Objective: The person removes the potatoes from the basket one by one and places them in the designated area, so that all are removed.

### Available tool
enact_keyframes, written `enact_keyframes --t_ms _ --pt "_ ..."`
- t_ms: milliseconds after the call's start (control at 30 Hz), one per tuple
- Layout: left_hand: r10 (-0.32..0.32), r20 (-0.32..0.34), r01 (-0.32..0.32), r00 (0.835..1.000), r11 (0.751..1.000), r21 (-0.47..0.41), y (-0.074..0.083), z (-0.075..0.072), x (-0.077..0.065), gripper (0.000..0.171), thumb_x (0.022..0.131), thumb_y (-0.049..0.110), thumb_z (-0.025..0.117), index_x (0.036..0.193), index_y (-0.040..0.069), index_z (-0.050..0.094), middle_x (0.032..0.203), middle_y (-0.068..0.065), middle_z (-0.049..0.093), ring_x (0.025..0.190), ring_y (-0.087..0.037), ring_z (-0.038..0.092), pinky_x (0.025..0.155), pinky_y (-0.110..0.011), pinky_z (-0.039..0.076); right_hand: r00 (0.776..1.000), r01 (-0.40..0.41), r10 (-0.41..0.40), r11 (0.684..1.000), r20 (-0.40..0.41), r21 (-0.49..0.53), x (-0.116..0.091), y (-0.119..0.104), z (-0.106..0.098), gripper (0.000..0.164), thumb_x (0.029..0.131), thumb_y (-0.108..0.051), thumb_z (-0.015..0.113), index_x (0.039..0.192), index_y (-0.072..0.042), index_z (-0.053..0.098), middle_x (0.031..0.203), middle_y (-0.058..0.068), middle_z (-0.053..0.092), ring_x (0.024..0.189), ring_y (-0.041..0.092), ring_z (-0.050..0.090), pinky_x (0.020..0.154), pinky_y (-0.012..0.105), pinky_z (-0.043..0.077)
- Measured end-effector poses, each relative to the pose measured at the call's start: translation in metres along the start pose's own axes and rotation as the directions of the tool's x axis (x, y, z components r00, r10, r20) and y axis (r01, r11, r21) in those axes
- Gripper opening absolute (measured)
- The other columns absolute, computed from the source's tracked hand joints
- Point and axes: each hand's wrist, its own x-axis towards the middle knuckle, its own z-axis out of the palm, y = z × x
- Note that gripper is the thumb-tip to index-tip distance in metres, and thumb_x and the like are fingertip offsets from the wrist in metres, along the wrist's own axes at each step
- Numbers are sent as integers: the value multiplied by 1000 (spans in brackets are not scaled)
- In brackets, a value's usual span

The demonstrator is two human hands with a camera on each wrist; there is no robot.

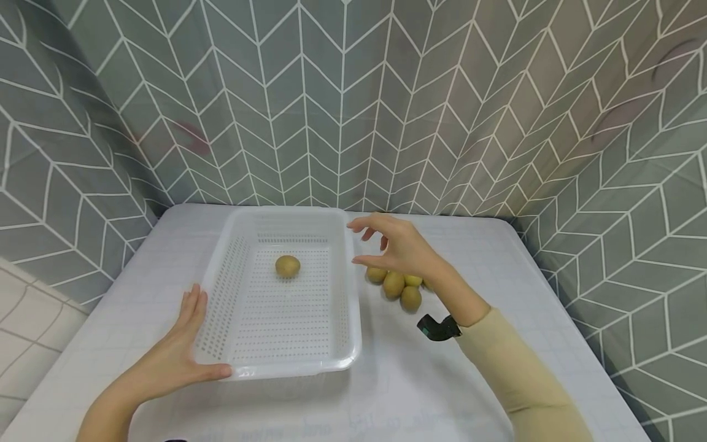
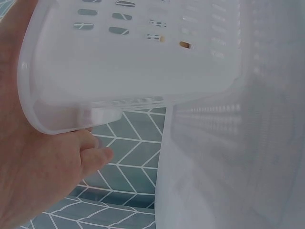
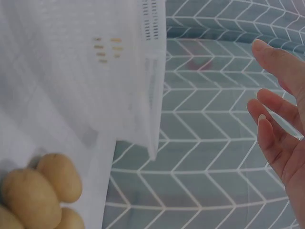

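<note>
A white perforated plastic basket (image 1: 276, 362) is at the middle left of the table, with one potato (image 1: 287, 266) on its floor. My left hand (image 1: 171, 353) holds its near left corner, thumb on the front rim and fingers along the outer left side. In the left wrist view, fingertips (image 2: 97, 160) show below the basket's rim (image 2: 26, 95). Beside the right rim, my right hand (image 1: 400, 245) holds nothing, its thumb and fingers spread apart. A gap separates it from the basket (image 3: 109, 86) in the right wrist view. Several potatoes (image 1: 394, 285) lie below the right hand.
A white cloth covers the table (image 1: 431, 393). Grey-green curtains (image 1: 342, 110) with white lines hang behind and at both sides. A black wrist strap (image 1: 439, 328) sits at the right cuff. More potatoes (image 3: 31, 198) cluster on the table to the basket's right.
</note>
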Motion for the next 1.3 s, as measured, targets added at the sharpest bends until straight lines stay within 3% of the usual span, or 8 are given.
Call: enact_keyframes --t_ms 233,533,967,1300 --pt "-5 -5 5 1000 1000 -2 0 0 0 135 65 36 87 149 -5 -11 155 -18 -25 140 -35 -25 100 -74 7 998 68 -68 997 0 34 17 -5 11 56 71 -19 87 120 -8 62 110 3 67 87 13 63 57 32 53" --pt "-23 -6 23 1000 1000 14 1 0 0 136 65 38 86 149 -4 -11 155 -17 -25 140 -36 -25 100 -75 9 992 129 -129 989 -1 72 40 -12 26 52 73 -21 85 118 -6 62 110 3 66 88 11 62 56 26 51" --pt "-34 -5 34 999 999 6 4 -1 1 137 64 39 87 149 -4 -11 155 -18 -24 141 -37 -23 99 -76 11 989 146 -150 978 14 149 70 -25 52 49 74 -20 84 116 -5 64 110 2 67 87 13 64 56 29 52" --pt "-36 -3 36 999 999 -3 4 -2 1 137 64 40 87 149 -5 -10 155 -18 -24 141 -35 -24 99 -76 12 989 141 -148 977 31 159 89 -29 75 51 74 -22 84 118 -7 64 111 2 68 87 10 64 57 24 51"
